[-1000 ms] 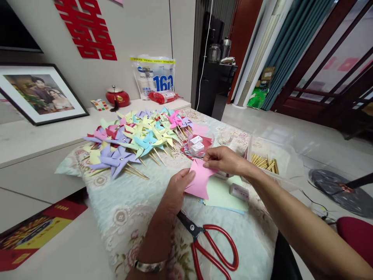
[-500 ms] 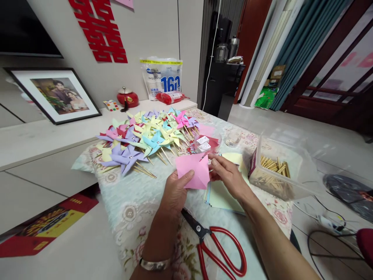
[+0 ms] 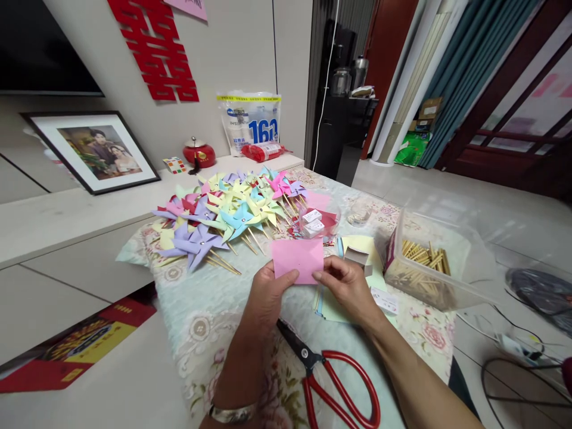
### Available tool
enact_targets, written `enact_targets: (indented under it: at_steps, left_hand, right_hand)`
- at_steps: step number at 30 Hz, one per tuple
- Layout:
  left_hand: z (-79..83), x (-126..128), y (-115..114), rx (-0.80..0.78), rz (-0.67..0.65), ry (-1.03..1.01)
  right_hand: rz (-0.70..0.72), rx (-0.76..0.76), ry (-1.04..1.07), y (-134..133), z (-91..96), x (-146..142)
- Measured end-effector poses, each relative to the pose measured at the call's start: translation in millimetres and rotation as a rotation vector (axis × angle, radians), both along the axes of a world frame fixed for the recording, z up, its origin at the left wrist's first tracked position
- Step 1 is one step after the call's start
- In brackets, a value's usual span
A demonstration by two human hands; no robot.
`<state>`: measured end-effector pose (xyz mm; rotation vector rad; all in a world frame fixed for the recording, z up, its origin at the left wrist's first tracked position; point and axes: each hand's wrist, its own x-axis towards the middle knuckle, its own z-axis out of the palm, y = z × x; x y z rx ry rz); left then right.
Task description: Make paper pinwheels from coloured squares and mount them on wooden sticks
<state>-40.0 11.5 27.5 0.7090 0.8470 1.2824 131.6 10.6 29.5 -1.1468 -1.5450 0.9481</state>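
A square of pink paper (image 3: 298, 257) is held up over the table between my two hands. My left hand (image 3: 268, 289) pinches its lower left part, thumb on the front and fingers behind. At the lower right corner, my right hand (image 3: 346, 283) grips it between thumb and fingers. A small dark dot shows near the paper's middle. Below my hands lie scissors with red handles (image 3: 353, 381), blades pointing up and left. Under and beside my right hand is a stack of pale paper (image 3: 333, 304) with a small open box (image 3: 357, 259) and a white box (image 3: 384, 301) on it.
Several finished paper pinwheels (image 3: 196, 241) on sticks are heaped at the table's far left. A clear plastic bin (image 3: 415, 286) of short sticks stands at right. Behind my hands is a clear container (image 3: 328, 220) with small white boxes. A framed photo (image 3: 89, 185) leans on the cabinet.
My right hand has come from the paper's upper right edge down to its lower right corner. The pink paper now faces me flatter. The boxes on the stack have come into view.
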Motion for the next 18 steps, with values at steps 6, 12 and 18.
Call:
enact_targets:
  at_steps: [6, 12, 18]
  left_hand:
    - [-1.9, -10.6, -3.4, 0.070, 0.077, 0.329]
    - [-7.2, -25.0, -13.8, 0.429, 0.050, 0.729]
    - [-21.9, -30.6, -12.2, 0.482, 0.038, 1.040]
  right_hand:
    - [0.012, 0.276, -0.162, 0.4, -1.5, 0.1]
    - [0.009, 0.416, -0.244, 3.4, -11.9, -2.5]
    - [0.054, 0.412, -0.400, 5.1, -22.5, -4.5]
